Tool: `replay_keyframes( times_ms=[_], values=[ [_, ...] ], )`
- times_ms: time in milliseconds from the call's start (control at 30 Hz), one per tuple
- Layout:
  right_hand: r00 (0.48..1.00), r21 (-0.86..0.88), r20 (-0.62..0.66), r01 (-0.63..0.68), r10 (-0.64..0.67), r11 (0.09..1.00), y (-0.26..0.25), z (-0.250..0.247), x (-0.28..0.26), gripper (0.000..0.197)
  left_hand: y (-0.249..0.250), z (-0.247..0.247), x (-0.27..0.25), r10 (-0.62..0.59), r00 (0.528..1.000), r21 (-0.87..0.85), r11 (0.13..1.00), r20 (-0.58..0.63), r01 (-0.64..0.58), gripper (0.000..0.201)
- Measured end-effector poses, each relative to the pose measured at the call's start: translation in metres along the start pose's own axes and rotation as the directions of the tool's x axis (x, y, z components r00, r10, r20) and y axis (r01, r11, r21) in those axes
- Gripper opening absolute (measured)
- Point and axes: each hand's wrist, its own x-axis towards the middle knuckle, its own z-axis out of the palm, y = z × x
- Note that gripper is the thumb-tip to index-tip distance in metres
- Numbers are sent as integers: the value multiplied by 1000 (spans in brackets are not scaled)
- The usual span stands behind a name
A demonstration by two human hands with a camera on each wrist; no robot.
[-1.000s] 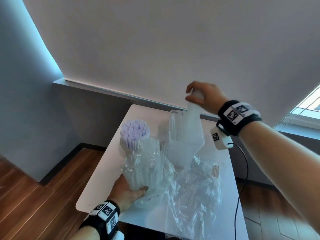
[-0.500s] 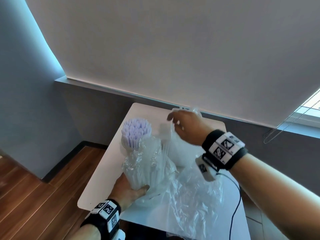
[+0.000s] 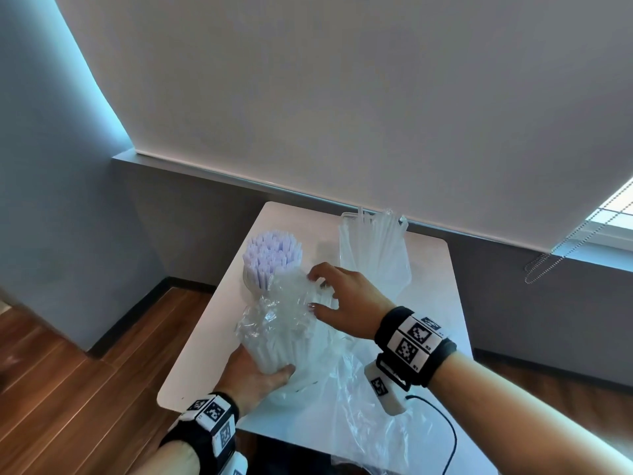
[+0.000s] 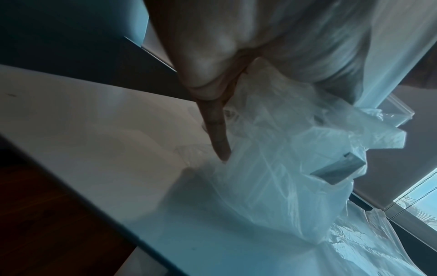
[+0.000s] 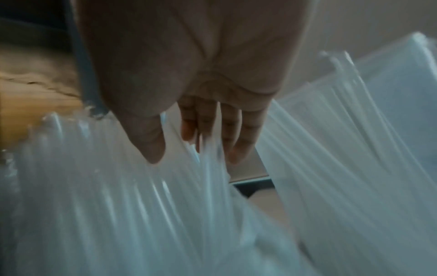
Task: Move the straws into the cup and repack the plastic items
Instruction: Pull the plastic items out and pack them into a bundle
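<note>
on table (image 3: 212, 337): left hand (image 3: 255, 375) grips straw bag (image 3: 284, 323); right hand (image 3: 346, 299) spread loosely above; no readable writing.

The right hand (image 3: 346, 299) let go at the clear square plastic cup (image 3: 373, 255) and came down to the crinkly clear bag of white straws (image 3: 284, 323).

Counter (image 3: 205, 354): cup (image 3: 251, 282) w/ straws (image 3: 272, 250) far left. Container (image 3: 373, 255) w/ straws far right of it. Bagged straw bundle (image 3: 287, 334) in front of cup, btwn left hand (image 3: 255, 380) at base and right hand (image 3: 346, 299) on top. Loose bag (image 3: 370, 416) near right.
</note>
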Motion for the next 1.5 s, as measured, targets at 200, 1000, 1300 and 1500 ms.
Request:
replay_keyframes(
  times_ms=[200,1000,1300,1500],
  values=[
    [995,215,-99,45,-24,976,5,17,-4,52,2,0,-1,20,1000,2,1000,2,-20,53],
    [914,263,-392,6,101,965,11,44,-5,23,2,0,-2,57,998,15,998,15,-57,67],
    [822,226,-568,104,44,969,12,58,-10,19,1,-1,-3,56,998,-11,998,16,-56,60],
    [739,410,-642,108,202,906,8,73,-9,23,1,0,-3,44,999,4,999,17,-44,70]
  ],
)
